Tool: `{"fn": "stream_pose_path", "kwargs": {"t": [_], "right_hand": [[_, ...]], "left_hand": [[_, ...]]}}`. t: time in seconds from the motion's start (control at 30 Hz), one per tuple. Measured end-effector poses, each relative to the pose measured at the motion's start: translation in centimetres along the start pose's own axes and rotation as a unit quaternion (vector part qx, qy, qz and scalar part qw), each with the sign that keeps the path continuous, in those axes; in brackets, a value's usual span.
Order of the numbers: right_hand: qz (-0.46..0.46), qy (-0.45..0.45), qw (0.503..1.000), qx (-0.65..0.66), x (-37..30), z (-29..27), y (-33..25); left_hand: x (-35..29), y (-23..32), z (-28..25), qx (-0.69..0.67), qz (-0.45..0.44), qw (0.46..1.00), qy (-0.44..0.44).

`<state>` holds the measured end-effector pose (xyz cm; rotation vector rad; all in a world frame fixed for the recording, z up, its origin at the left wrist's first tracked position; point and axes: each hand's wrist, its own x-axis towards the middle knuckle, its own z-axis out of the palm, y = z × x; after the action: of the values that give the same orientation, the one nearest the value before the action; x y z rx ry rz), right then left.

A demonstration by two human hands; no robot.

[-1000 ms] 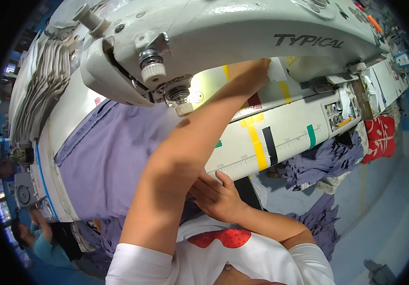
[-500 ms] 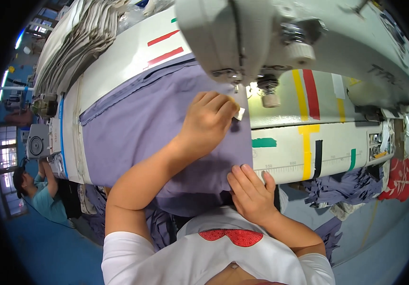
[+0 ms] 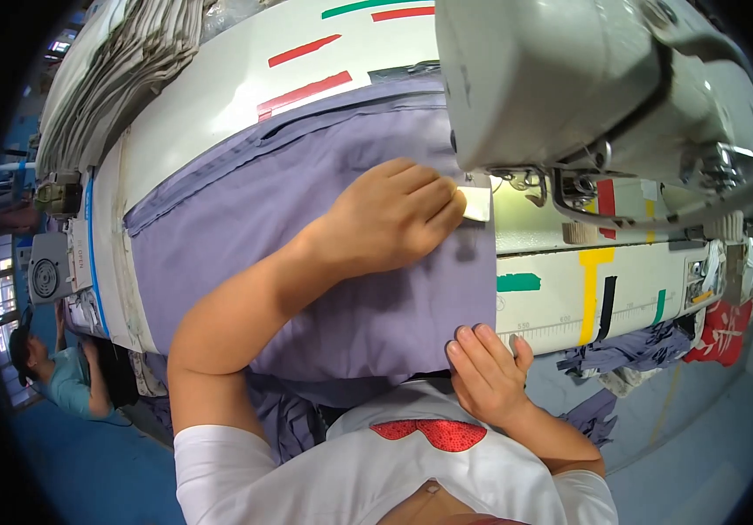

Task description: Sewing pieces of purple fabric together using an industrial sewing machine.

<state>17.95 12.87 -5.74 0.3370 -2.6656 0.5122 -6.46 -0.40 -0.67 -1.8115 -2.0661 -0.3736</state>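
A small white tag (image 3: 477, 203) is pinched in the left hand (image 3: 398, 214), its fingers curled tightly and the back of the hand turned upward. The tag is held over a purple cloth (image 3: 324, 311), close to the cloth's right edge; whether the two are touching cannot be told. The cloth is spread across the white desk (image 3: 538, 308), and a folded seam is seen along its far edge. The right hand (image 3: 490, 376) is opened out nearly flat, with its fingers laid side by side on the near right corner of the cloth and its thumb set slightly apart.

Just beyond the tag, the sewing machine (image 3: 534, 87) is seen reaching in from the upper right. The desk is marked with red tape (image 3: 306, 94) on the far side, and with green tape (image 3: 518, 282), yellow tape (image 3: 587, 306) and black tape (image 3: 607, 308) to the right of the cloth. Pale layered sheets (image 3: 127, 79) are piled at the upper left. A red cushion (image 3: 720, 331) is seen at the far right, beside crumpled purple fabric (image 3: 626, 347).
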Motion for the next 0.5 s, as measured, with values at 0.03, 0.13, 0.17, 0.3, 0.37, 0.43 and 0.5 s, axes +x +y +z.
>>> {"fn": "stream_pose_path", "kwargs": {"t": [0.03,0.13,0.17,0.3,0.37,0.43,0.5], "right_hand": [[0.001,0.001,1.0,0.003,0.1,0.1,0.2],[0.003,-0.005,1.0,0.005,0.0,0.1,0.2],[0.006,-0.008,1.0,0.004,-0.1,-0.1,0.0],[-0.014,-0.002,1.0,0.01,-0.1,0.2,0.3],[-0.024,0.001,1.0,0.016,-0.1,0.2,0.3],[-0.015,0.002,1.0,0.018,-0.1,0.2,0.3],[-0.015,0.002,1.0,0.019,-0.1,0.2,0.2]], "left_hand": [[0.2,-0.3,0.0,0.0,-0.002,1.0,0.009],[0.3,-0.2,-0.1,-0.004,0.0,1.0,0.021],[0.2,0.1,-0.1,-0.008,0.001,1.0,0.022],[-0.2,-0.4,0.6,-0.017,-0.005,0.999,0.045],[-0.1,-0.9,1.0,-0.013,0.0,0.997,0.07],[0.0,-1.3,1.3,-0.023,-0.008,0.996,0.082],[0.0,-1.4,1.5,-0.032,-0.016,0.995,0.09]]}}
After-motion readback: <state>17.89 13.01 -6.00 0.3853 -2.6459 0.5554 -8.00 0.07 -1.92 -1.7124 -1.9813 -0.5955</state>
